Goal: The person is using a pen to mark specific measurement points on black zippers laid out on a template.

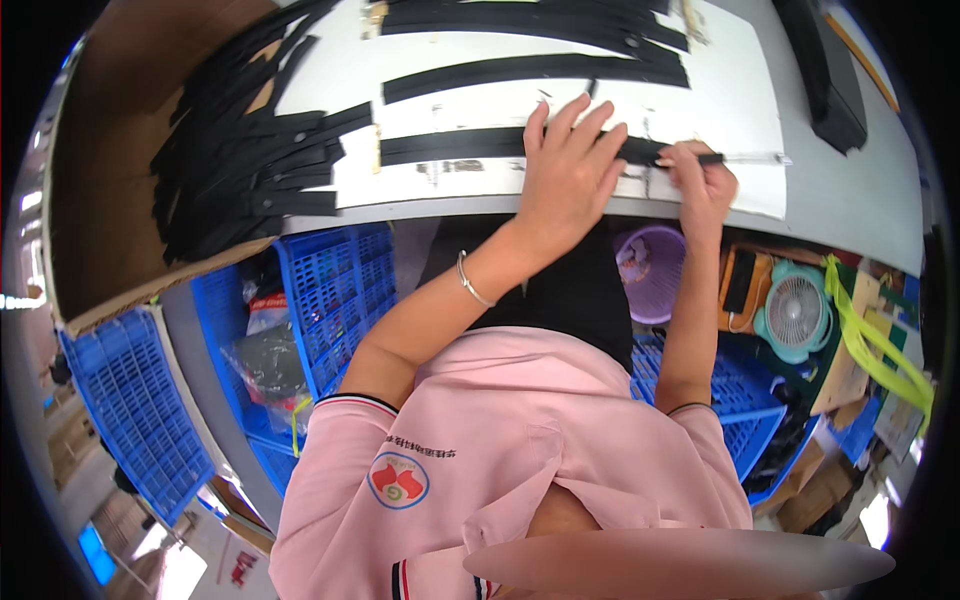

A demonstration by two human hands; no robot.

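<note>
My left hand [572,178] lies flat with its fingers spread over a black fabric strip [450,147], pressing it against a white board [740,110]. My right hand [702,185] pinches a pen [750,158] with a clear barrel and a dark front part. The pen's tip is hidden by the fingers, near the right end of that strip. Farther back on the board is a second black strip [500,76], apart from the first. Dark marks and bits of tan tape show on the board beside the strips.
More black strips [500,18] lie at the far edge. A loose pile of them [250,165] spills from a cardboard box [105,170] at left. A long black object [825,85] stands at right. Below the table are blue crates [340,290], a purple basket [655,275] and a small fan [797,308].
</note>
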